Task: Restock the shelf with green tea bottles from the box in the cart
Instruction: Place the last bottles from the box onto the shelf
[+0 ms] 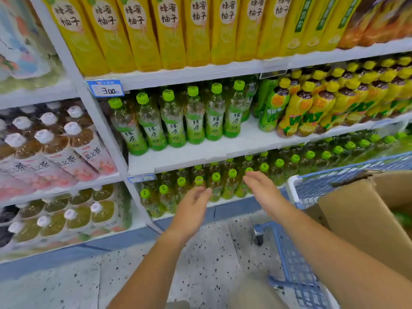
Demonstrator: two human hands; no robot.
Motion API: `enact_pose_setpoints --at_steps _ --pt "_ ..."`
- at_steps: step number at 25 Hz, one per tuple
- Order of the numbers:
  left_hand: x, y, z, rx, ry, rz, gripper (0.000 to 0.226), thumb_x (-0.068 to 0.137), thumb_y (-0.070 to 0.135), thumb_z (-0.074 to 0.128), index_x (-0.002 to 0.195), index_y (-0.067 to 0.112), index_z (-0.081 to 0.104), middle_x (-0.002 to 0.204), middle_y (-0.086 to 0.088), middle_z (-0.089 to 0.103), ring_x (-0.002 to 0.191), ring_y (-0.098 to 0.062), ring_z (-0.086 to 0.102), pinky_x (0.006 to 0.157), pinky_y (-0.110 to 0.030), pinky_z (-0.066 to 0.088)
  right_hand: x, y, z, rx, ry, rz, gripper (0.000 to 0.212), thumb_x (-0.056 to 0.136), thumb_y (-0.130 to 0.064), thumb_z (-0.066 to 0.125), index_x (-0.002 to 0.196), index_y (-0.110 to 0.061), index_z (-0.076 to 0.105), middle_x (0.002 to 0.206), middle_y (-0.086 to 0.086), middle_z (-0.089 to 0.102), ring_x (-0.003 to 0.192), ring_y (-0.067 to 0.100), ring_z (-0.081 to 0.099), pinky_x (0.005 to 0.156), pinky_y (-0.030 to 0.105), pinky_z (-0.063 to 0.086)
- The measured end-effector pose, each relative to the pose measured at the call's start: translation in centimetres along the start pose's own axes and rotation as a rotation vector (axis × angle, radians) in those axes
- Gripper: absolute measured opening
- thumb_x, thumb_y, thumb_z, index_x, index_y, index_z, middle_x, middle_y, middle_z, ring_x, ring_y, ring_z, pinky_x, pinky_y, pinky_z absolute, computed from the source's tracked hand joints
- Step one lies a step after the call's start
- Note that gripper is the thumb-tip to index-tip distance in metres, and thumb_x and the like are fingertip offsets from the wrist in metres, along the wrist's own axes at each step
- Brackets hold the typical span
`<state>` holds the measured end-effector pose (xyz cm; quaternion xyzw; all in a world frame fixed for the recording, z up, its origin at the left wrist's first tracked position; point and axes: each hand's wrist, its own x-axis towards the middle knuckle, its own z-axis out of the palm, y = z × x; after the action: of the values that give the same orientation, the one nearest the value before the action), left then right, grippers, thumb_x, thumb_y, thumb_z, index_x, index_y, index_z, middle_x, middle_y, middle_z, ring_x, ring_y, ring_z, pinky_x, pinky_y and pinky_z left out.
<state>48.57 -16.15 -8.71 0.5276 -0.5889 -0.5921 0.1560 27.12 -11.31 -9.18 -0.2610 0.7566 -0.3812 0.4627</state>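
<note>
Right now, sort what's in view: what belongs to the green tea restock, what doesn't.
For the job:
green tea bottles
middle shelf
cardboard box
cart
left hand
right hand

Not for the job:
yellow cartons
white-capped bottles
price tag

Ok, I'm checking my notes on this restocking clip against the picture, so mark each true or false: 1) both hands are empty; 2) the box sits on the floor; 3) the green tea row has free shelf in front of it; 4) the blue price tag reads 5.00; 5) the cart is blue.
1) True: the left hand and right hand are open, holding nothing.
2) False: the cardboard box sits in the cart.
3) True: the green tea bottles stand back from the edge, with bare white shelf in front.
4) False: the price tag reads 3.00.
5) True: the cart's mesh and frame are blue.
</note>
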Motion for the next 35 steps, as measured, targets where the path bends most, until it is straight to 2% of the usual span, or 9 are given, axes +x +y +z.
enact_pose_setpoints --at_steps 7,12,15,18,20,23,29,32,35 --pt "-11.4 7.1 1.6 0.066 -0.129 -0.100 0.032 0.100 0.059 0.045 0.122 0.037 0.052 0.117 0.018 0.050 0.108 -0.007 0.048 0.090 -0.031 0.034 -15.1 -3.8 -5.6 -0.011 0.027 0.130 0.046 0.102 -0.038 0.052 0.144 -0.020 0.048 0.131 -0.004 0.047 0.121 0.018 0.049 0.094 0.032 0.038" --pt "-14.7 11.6 5.7 0.175 -0.282 0.010 0.029 0.098 0.062 0.045 0.106 0.039 0.062 0.117 0.018 0.059 0.106 0.001 0.055 0.091 -0.034 0.040 -23.5 -2.0 -11.8 0.112 0.282 0.114 0.017 0.099 -0.032 0.059 0.111 -0.021 0.065 0.123 0.004 0.066 0.114 0.021 0.060 0.094 0.034 0.044" --pt "-16.2 14.3 10.0 0.191 -0.343 0.060 0.029 0.093 0.063 0.048 0.104 0.041 0.064 0.121 0.014 0.063 0.113 -0.009 0.058 0.098 -0.040 0.045 -27.5 0.2 -16.3 0.197 0.406 0.128 0.030 0.096 -0.035 0.062 0.120 -0.016 0.066 0.119 0.005 0.067 0.112 0.023 0.062 0.099 0.041 0.046" --pt "-18.0 16.2 15.4 0.208 -0.423 0.109 0.023 0.098 0.057 0.049 0.100 0.040 0.064 0.118 0.012 0.064 0.109 -0.008 0.060 0.100 -0.042 0.046 -30.7 3.2 -21.0 0.254 0.466 0.119 0.017 0.095 -0.034 0.064 0.105 -0.021 0.068 0.105 0.002 0.069 0.103 0.021 0.063 0.098 0.043 0.047" --pt "-19.2 17.0 19.8 0.225 -0.430 0.108 0.026 0.099 0.056 0.050 0.105 0.035 0.065 0.119 0.010 0.064 0.111 -0.010 0.061 0.103 -0.044 0.046 -32.3 5.8 -24.7 0.277 0.472 0.135 0.012 0.094 -0.036 0.064 0.101 -0.027 0.066 0.109 -0.002 0.068 0.107 0.019 0.063 0.100 0.044 0.048" --pt "-20.9 17.7 26.6 0.253 -0.443 0.064 0.035 0.100 0.057 0.048 0.119 0.031 0.061 0.125 0.006 0.060 0.117 -0.017 0.057 0.102 -0.043 0.046 -33.6 9.8 -30.8 0.247 0.446 0.186 0.030 0.096 -0.043 0.061 0.121 -0.027 0.062 0.119 -0.005 0.063 0.112 0.018 0.060 0.098 0.042 0.050" --pt "-23.2 18.1 38.0 0.236 -0.441 0.004 0.033 0.104 0.049 0.046 0.124 0.025 0.057 0.119 0.007 0.058 0.105 -0.007 0.056 0.090 -0.035 0.042 -34.1 15.5 -43.7 0.129 0.363 0.232 0.039 0.096 -0.045 0.058 0.131 -0.027 0.057 0.126 -0.005 0.058 0.117 0.017 0.056 0.103 0.042 0.047" --pt "-22.8 18.3 40.8 0.248 -0.393 -0.056 0.042 0.103 0.052 0.046 0.133 0.023 0.052 0.125 0.007 0.055 0.114 -0.011 0.052 0.091 -0.032 0.038 -32.5 15.8 -47.9 0.080 0.310 0.247 0.040 0.098 -0.042 0.058 0.133 -0.024 0.056 0.128 -0.003 0.058 0.118 0.019 0.055 0.105 0.044 0.046" --pt "-19.9 18.6 43.1 0.312 -0.347 -0.078 0.051 0.101 0.053 0.049 0.142 0.023 0.047 0.129 0.008 0.054 0.113 -0.009 0.051 0.095 -0.032 0.040 -28.7 15.8 -50.8 0.004 0.264 0.239 0.040 0.097 -0.043 0.057 0.134 -0.027 0.054 0.119 -0.008 0.057 0.109 0.014 0.054 0.093 0.036 0.047"
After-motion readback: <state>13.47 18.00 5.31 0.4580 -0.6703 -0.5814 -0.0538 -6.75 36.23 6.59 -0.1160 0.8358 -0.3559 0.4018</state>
